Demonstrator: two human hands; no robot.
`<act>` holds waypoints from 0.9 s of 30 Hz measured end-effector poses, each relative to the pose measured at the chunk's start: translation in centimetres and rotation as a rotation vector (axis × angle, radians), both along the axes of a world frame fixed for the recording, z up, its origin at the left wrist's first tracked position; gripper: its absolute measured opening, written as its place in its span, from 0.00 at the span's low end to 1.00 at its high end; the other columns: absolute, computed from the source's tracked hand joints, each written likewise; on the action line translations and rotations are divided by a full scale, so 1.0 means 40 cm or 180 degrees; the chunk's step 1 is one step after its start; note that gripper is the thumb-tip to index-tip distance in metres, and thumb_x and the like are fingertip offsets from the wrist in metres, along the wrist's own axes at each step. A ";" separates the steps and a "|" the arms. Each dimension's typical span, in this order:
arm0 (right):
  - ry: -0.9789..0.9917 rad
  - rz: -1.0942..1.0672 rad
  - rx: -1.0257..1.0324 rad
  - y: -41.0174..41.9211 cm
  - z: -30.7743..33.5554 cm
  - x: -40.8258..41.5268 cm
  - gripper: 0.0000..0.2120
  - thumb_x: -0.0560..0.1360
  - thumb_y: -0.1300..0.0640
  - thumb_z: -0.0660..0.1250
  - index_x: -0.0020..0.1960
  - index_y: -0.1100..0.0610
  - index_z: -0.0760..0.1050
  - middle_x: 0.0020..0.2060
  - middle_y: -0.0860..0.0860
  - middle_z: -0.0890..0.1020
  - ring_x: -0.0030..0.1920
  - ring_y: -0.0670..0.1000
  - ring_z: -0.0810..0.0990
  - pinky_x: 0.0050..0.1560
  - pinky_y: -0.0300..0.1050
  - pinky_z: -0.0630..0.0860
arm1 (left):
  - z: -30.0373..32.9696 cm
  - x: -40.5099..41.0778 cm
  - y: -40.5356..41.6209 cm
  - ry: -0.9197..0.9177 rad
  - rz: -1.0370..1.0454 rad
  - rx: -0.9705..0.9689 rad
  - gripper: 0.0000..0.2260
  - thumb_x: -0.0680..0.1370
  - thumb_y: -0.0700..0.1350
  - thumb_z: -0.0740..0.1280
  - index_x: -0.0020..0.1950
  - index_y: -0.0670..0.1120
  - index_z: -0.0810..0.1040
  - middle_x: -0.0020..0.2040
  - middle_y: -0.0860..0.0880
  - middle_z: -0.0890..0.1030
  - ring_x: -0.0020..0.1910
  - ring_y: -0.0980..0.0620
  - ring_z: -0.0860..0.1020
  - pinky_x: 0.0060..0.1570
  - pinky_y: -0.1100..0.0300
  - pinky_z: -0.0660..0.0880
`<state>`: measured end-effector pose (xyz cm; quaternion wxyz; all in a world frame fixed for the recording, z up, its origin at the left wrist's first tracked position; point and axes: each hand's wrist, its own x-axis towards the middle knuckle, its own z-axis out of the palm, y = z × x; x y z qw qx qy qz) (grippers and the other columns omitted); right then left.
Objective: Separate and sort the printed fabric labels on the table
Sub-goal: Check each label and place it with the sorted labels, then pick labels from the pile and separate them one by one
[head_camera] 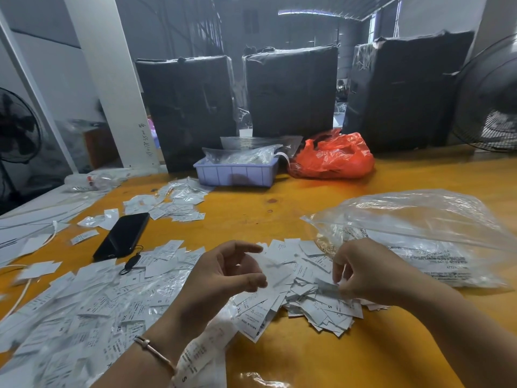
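The right hand pinches a blurred label over the pile at the middle of the desk, while the left hand hovers with fingers loosely curled, grasping nothing. Thin labels cling together, so two could lift as one and be sorted wrongly. A careless sweep could also mix this pile with the spread touching it on the left.

A glossy orange-yellow bench fills the near scene. Along its far edge stand three tall bundles wrapped in black plastic (tape shows at their tops). A white pillar leans up at far left, beside a dark standing fan. Another fan sits at far right. Beyond, the hall is dim, lit by a ceiling strip light.
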<state>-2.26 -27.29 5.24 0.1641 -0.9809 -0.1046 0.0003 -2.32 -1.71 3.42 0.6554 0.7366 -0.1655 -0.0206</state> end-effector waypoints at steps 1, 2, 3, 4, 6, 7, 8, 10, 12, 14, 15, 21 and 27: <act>-0.0018 -0.0023 0.0034 0.000 0.000 0.001 0.05 0.68 0.52 0.72 0.38 0.53 0.80 0.33 0.44 0.79 0.34 0.42 0.76 0.33 0.38 0.73 | 0.000 0.000 0.000 0.0047 -0.0017 -0.0007 0.17 0.67 0.37 0.78 0.54 0.45 0.82 0.40 0.42 0.83 0.40 0.46 0.83 0.42 0.60 0.80; -0.0057 -0.0070 0.0033 0.002 -0.002 0.001 0.04 0.69 0.54 0.71 0.37 0.53 0.80 0.32 0.44 0.79 0.33 0.42 0.76 0.32 0.38 0.72 | -0.001 0.001 0.000 0.0107 -0.0029 0.0002 0.15 0.66 0.38 0.78 0.52 0.46 0.84 0.40 0.43 0.83 0.40 0.47 0.83 0.42 0.60 0.80; -0.0129 -0.0135 -0.0006 0.005 -0.003 0.001 0.04 0.70 0.54 0.70 0.37 0.52 0.80 0.32 0.44 0.78 0.33 0.42 0.76 0.32 0.38 0.72 | -0.001 0.001 0.000 0.0171 -0.0049 0.0019 0.14 0.66 0.39 0.79 0.50 0.46 0.84 0.40 0.43 0.83 0.41 0.47 0.83 0.44 0.59 0.80; -0.0268 -0.0205 -0.0048 0.007 -0.005 0.001 0.04 0.70 0.53 0.70 0.37 0.51 0.79 0.33 0.43 0.78 0.34 0.43 0.76 0.33 0.40 0.73 | -0.001 0.002 0.000 0.0233 -0.0083 0.0024 0.11 0.67 0.40 0.78 0.48 0.45 0.85 0.41 0.41 0.84 0.43 0.46 0.83 0.46 0.58 0.80; -0.0685 -0.0287 0.0081 0.010 -0.007 0.001 0.04 0.70 0.53 0.69 0.37 0.50 0.78 0.35 0.43 0.78 0.38 0.44 0.77 0.37 0.44 0.77 | -0.001 0.001 0.000 0.0311 -0.0158 -0.0008 0.07 0.68 0.41 0.74 0.44 0.43 0.85 0.43 0.39 0.84 0.45 0.44 0.83 0.50 0.55 0.81; -0.0875 -0.0285 0.0322 0.010 -0.007 0.000 0.03 0.70 0.54 0.70 0.37 0.50 0.78 0.34 0.43 0.78 0.38 0.45 0.77 0.38 0.46 0.78 | 0.000 0.001 0.000 0.0311 -0.0172 -0.0003 0.06 0.68 0.41 0.74 0.43 0.43 0.84 0.42 0.39 0.84 0.45 0.45 0.83 0.51 0.55 0.81; -0.1019 -0.0258 0.0631 0.011 -0.008 -0.001 0.04 0.68 0.57 0.71 0.36 0.51 0.78 0.33 0.44 0.79 0.36 0.45 0.78 0.38 0.48 0.78 | 0.001 0.000 0.000 0.0293 -0.0175 0.0021 0.05 0.68 0.40 0.74 0.42 0.42 0.84 0.42 0.39 0.84 0.44 0.45 0.83 0.51 0.56 0.81; -0.1168 -0.0144 0.1166 0.020 -0.008 -0.006 0.06 0.66 0.61 0.72 0.35 0.53 0.78 0.30 0.46 0.80 0.33 0.46 0.79 0.36 0.50 0.78 | 0.002 0.001 0.000 0.0231 -0.0185 0.0079 0.06 0.68 0.37 0.77 0.42 0.40 0.83 0.41 0.39 0.84 0.43 0.44 0.83 0.48 0.58 0.80; -0.1180 0.0026 0.1592 0.037 -0.010 -0.015 0.08 0.66 0.65 0.72 0.34 0.54 0.77 0.29 0.48 0.80 0.33 0.49 0.79 0.36 0.52 0.78 | 0.001 0.002 0.000 0.0213 -0.0182 0.0108 0.07 0.68 0.36 0.77 0.42 0.38 0.82 0.41 0.38 0.84 0.42 0.43 0.84 0.46 0.60 0.79; -0.1023 0.0175 0.2107 0.053 -0.011 -0.023 0.08 0.66 0.68 0.71 0.35 0.56 0.77 0.30 0.51 0.81 0.33 0.51 0.81 0.36 0.50 0.79 | 0.001 0.001 -0.001 0.0212 -0.0157 0.0141 0.09 0.67 0.39 0.78 0.42 0.37 0.81 0.41 0.38 0.84 0.42 0.43 0.84 0.45 0.60 0.80; -0.0900 0.0233 0.2404 0.058 -0.011 -0.026 0.08 0.67 0.70 0.70 0.36 0.58 0.78 0.31 0.53 0.82 0.33 0.51 0.82 0.35 0.46 0.80 | 0.001 0.001 -0.001 0.0192 -0.0159 0.0187 0.09 0.68 0.41 0.78 0.42 0.39 0.82 0.41 0.39 0.85 0.42 0.43 0.84 0.45 0.60 0.80; -0.0173 0.0342 0.3692 0.065 -0.004 -0.030 0.06 0.70 0.69 0.70 0.45 0.61 0.81 0.35 0.56 0.84 0.32 0.49 0.79 0.32 0.37 0.74 | -0.003 -0.001 -0.007 0.0001 -0.0254 0.0415 0.08 0.71 0.49 0.73 0.45 0.46 0.86 0.43 0.46 0.86 0.44 0.49 0.84 0.46 0.61 0.80; 0.0090 0.0349 0.3946 0.063 -0.002 -0.029 0.07 0.70 0.68 0.71 0.46 0.61 0.82 0.36 0.57 0.84 0.32 0.50 0.78 0.34 0.39 0.75 | -0.010 0.002 -0.009 -0.0174 -0.0143 0.0409 0.09 0.67 0.50 0.75 0.43 0.47 0.87 0.38 0.45 0.85 0.37 0.51 0.83 0.39 0.64 0.78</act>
